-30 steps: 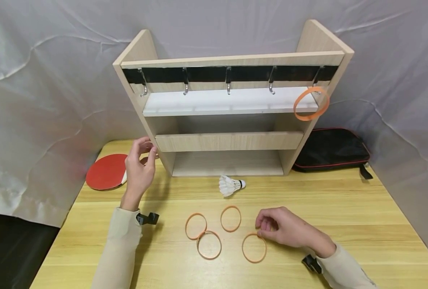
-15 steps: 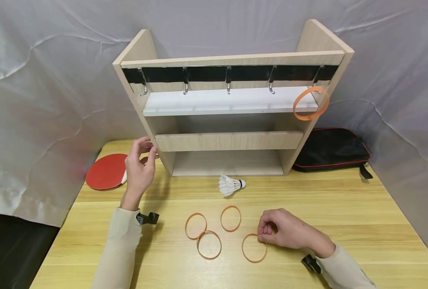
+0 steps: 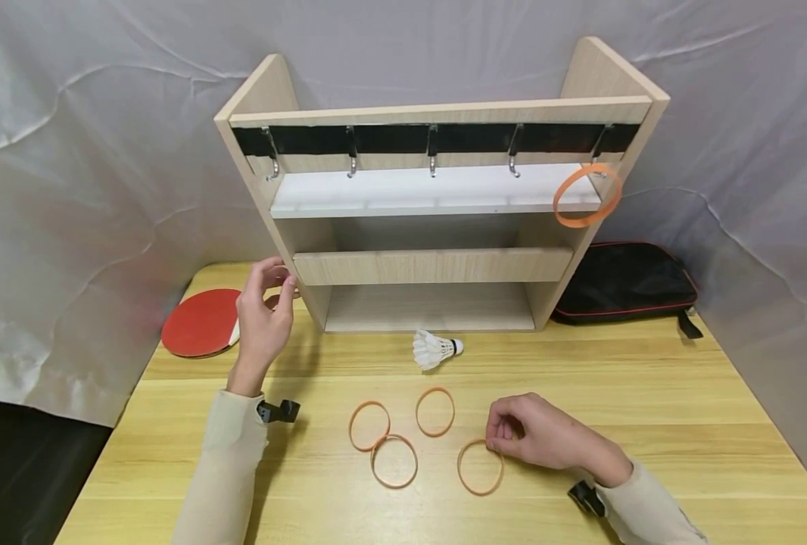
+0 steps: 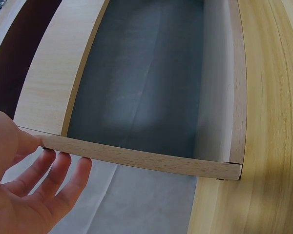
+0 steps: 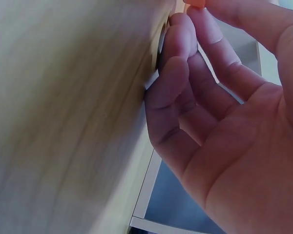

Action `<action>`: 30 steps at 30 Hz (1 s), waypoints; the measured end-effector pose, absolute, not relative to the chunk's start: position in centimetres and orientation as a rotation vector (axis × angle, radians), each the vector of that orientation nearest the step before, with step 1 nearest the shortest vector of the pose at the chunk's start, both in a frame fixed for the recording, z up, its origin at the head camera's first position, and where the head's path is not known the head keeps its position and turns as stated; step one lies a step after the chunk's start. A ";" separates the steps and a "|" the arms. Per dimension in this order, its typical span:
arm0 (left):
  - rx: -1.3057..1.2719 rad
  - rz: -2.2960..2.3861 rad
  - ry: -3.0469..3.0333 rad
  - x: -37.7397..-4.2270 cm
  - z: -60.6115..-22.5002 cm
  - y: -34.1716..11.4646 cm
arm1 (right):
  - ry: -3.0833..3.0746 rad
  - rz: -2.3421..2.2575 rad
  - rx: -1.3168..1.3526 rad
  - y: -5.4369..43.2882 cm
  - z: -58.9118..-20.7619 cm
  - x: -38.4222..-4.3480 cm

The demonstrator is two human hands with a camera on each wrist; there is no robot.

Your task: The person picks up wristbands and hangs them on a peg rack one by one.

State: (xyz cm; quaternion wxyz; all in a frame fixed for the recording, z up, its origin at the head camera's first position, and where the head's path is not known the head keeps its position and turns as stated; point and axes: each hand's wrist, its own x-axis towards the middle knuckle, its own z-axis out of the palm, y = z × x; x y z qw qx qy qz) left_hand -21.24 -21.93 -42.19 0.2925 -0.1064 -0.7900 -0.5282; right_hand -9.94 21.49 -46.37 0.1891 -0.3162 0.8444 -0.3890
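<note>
My left hand is at the left side panel of a light wooden shelf unit. In the left wrist view its thumb is on the panel's front edge and the fingertips touch the outer side, gripping it. Low over the table, my right hand pinches the rim of a thin orange ring; a bit of the orange ring shows between thumb and forefinger in the right wrist view. That ring lies flat or nearly so. Further left are more orange rings, two of them touching.
Metal hooks line a black strip on the shelf; another orange ring hangs from the far right one. A shuttlecock lies before the shelf, a red table tennis bat left, a black zip case right.
My right hand has shifted slightly right and its fingertips have closed on the ring's rim. The left hand stays at the shelf panel.
</note>
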 end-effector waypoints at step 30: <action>-0.271 -1.422 -2.108 -21.2 -42.0 -21.9 | 2.251 -1.437 -0.708 24.3 -45.3 -13.5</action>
